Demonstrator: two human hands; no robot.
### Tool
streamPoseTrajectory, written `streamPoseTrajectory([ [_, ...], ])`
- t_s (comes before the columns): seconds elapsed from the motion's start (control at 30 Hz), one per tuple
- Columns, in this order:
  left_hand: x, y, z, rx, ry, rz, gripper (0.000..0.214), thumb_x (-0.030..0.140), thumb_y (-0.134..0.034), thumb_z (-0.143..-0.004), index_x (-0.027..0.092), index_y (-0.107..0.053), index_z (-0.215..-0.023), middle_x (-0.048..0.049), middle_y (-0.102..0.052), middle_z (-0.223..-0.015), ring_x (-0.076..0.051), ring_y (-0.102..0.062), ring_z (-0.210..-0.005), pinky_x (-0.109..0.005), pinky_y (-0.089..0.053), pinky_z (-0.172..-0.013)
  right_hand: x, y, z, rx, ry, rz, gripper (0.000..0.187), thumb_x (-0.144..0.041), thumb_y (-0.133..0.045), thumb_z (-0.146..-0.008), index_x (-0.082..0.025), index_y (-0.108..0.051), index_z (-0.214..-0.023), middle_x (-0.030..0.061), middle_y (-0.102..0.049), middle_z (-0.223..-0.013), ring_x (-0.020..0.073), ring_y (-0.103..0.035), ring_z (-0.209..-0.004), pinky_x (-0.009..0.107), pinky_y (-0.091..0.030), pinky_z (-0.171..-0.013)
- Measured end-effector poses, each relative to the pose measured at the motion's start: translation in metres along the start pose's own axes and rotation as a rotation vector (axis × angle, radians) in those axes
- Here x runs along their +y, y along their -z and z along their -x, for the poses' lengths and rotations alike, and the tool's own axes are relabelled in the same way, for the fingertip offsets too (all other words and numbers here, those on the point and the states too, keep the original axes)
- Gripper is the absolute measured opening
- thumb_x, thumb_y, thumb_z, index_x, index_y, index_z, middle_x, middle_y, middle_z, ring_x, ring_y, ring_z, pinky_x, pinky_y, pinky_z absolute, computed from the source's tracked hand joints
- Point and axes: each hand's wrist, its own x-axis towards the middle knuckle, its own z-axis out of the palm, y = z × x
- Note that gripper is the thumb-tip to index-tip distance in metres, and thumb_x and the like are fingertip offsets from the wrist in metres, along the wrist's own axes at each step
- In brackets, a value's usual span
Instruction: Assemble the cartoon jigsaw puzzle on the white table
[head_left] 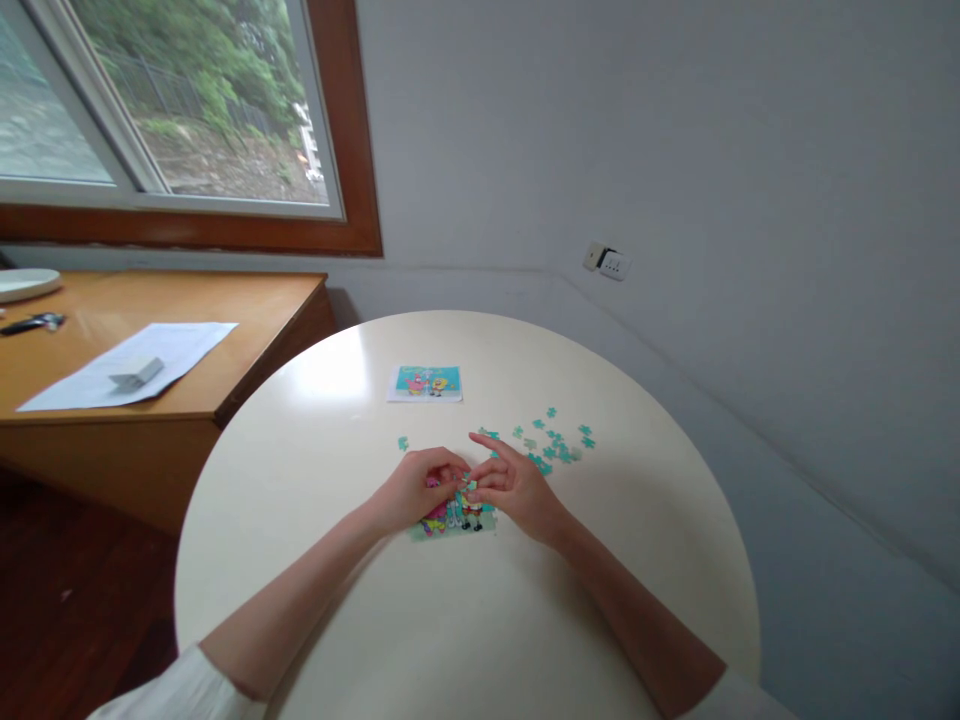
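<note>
A partly joined jigsaw puzzle (454,522) with pink and yellow cartoon figures lies on the round table, and my hands cover its upper part. My left hand (421,490) is over the puzzle's left side, thumb and fingers closed at the tips. Facing it, my right hand (519,492) pinches with thumb and index finger while another finger stretches out. A small teal puzzle piece (471,485) shows between the fingertips of both hands; its outline is partly hidden. Loose teal puzzle pieces (555,450) lie scattered beyond my right hand.
The reference picture card (426,384) lies farther back on the white round table (315,450). One stray puzzle piece (403,443) sits beyond my left hand. To the left, a wooden desk (262,300) holds a paper sheet (180,345) with a small white block (136,372).
</note>
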Motion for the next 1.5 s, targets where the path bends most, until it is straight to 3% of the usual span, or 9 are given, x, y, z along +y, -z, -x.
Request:
streamPoseTrajectory([
  [0.17,-0.005,0.001,-0.001,0.051,-0.016,0.020,0.018,0.022,-0.052,-0.073,0.012,-0.061,-0.085,-0.0004,-0.055,-0.063,-0.008,-0.048,-0.056,-0.021,-0.043,-0.056,-0.002,0.000,-0.002,0.034,0.014,-0.010,0.068,-0.025,-0.075,-0.055,-0.021,-0.048,-0.117,-0.0004,-0.061,-0.077,0.0125,-0.062,-0.068,0.030,-0.052,-0.071],
  [0.47,0.009,0.008,0.001,-0.023,-0.151,-0.141,0.023,0.018,-0.047,-0.077,0.018,-0.066,-0.090,-0.0044,-0.060,-0.080,-0.011,-0.054,-0.070,-0.022,-0.044,-0.066,-0.002,-0.001,-0.003,0.090,0.031,-0.024,0.058,-0.027,-0.076,-0.053,-0.020,-0.053,-0.106,-0.0011,-0.061,-0.074,0.0143,-0.063,-0.068,0.030,-0.053,-0.070],
  [0.67,-0.002,0.007,-0.002,0.023,-0.038,-0.039,0.018,0.021,-0.049,-0.073,0.013,-0.062,-0.083,-0.0018,-0.057,-0.065,-0.009,-0.049,-0.057,-0.021,-0.043,-0.056,-0.002,0.000,-0.003,0.090,0.054,-0.022,0.055,-0.027,-0.075,-0.055,-0.020,-0.053,-0.105,-0.0014,-0.062,-0.073,0.0136,-0.063,-0.068,0.031,-0.053,-0.071],
  [0.9,-0.016,0.034,-0.009,0.268,0.155,0.022,0.011,0.023,-0.055,-0.066,0.014,-0.058,-0.071,0.0019,-0.053,-0.055,-0.008,-0.047,-0.049,-0.021,-0.039,-0.049,0.000,0.007,-0.005,0.172,0.073,0.005,0.050,-0.030,-0.073,-0.056,-0.019,-0.054,-0.101,-0.0013,-0.060,-0.072,0.0142,-0.062,-0.067,0.032,-0.053,-0.070],
  [1.07,-0.022,0.041,-0.010,0.254,0.287,-0.049,0.010,0.023,-0.056,-0.062,0.014,-0.056,-0.061,0.0004,-0.057,-0.056,-0.009,-0.049,-0.051,-0.021,-0.037,-0.049,0.003,0.008,-0.005,0.169,0.068,0.047,0.046,-0.032,-0.070,-0.059,-0.018,-0.054,-0.100,-0.0021,-0.058,-0.070,0.0127,-0.061,-0.065,0.031,-0.053,-0.069],
  [1.5,-0.022,0.037,-0.007,0.137,0.301,-0.152,0.014,0.026,-0.053,-0.059,0.013,-0.059,-0.061,0.0000,-0.058,-0.057,-0.011,-0.049,-0.053,-0.022,-0.035,-0.051,0.010,0.010,-0.006,0.111,0.102,0.246,0.037,-0.030,-0.064,-0.065,-0.018,-0.055,-0.098,-0.0008,-0.058,-0.071,0.0114,-0.060,-0.064,0.027,-0.052,-0.065],
])
